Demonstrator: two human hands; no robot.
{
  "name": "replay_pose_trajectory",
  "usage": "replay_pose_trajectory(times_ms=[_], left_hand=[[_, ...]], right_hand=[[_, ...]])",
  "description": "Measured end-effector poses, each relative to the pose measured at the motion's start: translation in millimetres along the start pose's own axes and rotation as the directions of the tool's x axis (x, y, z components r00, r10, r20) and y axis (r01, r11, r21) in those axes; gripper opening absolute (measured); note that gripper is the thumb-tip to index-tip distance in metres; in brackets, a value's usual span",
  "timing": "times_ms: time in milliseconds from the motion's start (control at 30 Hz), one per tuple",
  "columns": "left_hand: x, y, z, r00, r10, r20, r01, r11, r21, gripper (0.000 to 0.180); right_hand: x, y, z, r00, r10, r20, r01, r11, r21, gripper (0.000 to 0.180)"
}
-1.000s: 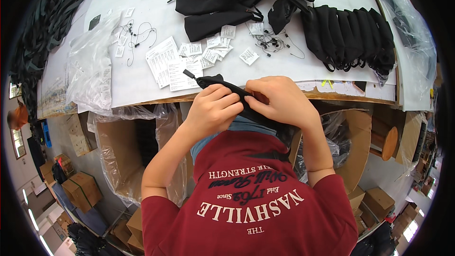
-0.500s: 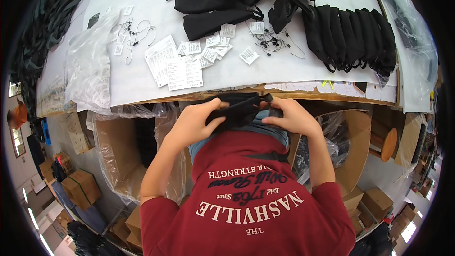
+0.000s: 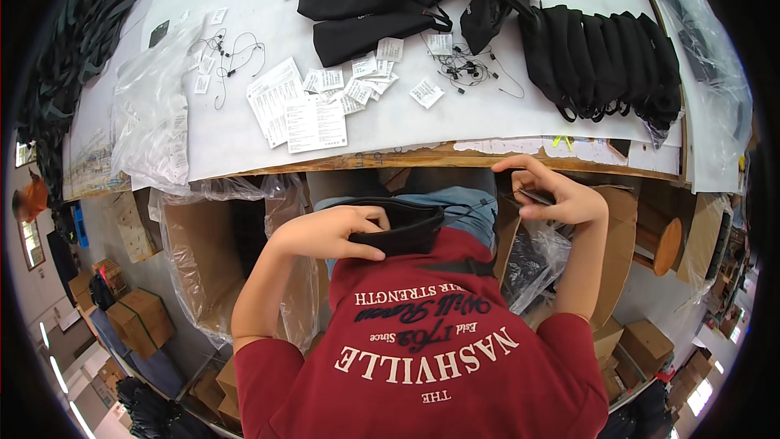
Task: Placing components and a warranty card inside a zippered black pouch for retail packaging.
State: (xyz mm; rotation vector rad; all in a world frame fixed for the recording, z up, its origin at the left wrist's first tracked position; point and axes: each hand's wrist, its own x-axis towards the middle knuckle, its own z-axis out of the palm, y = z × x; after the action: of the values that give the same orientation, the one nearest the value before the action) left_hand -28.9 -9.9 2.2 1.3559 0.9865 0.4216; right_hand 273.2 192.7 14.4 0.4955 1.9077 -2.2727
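A black fabric pouch (image 3: 413,226) lies across my lap against the red shirt, its mouth spread apart. My left hand (image 3: 337,232) grips it at one end, fingers tucked inside the mouth and thumb along the outside. My right hand (image 3: 561,195) is raised near the table edge, apart from the pouch. Its index finger stretches out while the thumb and other fingers pinch a small dark flat item (image 3: 534,196), too indistinct to name.
Black pouches (image 3: 366,37) lie at the back of the white table, with a row of them (image 3: 605,61) at right. Paper tags (image 3: 353,97), printed sheets (image 3: 317,123), tangled black strings (image 3: 471,71) and clear plastic (image 3: 154,106) are spread there. Plastic-lined cartons (image 3: 199,268) stand below.
My right hand has let go of the pouch and moved right, pinching a small dark item. The pouch, still in my left hand, has come lower and its mouth is now spread.
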Motion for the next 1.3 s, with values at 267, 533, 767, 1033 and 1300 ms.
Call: replay_pose_trajectory(times_ms=[267,533,767,1033,1300], left_hand=[[1.2,1.4,-3.1,0.99,-0.14,-0.029,0.14,0.99,-0.007,0.026],[21.8,28.5,-6.1,0.977,-0.164,-0.136,0.182,0.975,0.13,0.029],[26.5,36.8,-4.0,0.984,-0.126,-0.126,0.154,0.957,0.246,0.032],[11.4,26.1,-3.6,0.892,-0.08,-0.445,0.195,0.957,0.217,0.031],[24.8,22.0,7.0,0.806,0.27,-0.527,0.139,0.778,0.612,0.017]], right_hand=[[-39.9,-1.6,-22.9,0.913,0.139,-0.382,-0.094,0.986,0.135,0.015],[81.0,51.2,38.8,0.823,0.191,-0.535,0.545,0.003,0.838,0.031],[109.0,53.7,52.1,0.901,-0.088,-0.425,0.433,0.103,0.896,0.038],[85.0,34.3,29.7,0.37,-0.033,-0.928,0.517,0.838,0.177,0.033],[70.7,-32.1,55.5,0.736,-0.378,-0.561,-0.129,0.735,-0.666,0.032]])
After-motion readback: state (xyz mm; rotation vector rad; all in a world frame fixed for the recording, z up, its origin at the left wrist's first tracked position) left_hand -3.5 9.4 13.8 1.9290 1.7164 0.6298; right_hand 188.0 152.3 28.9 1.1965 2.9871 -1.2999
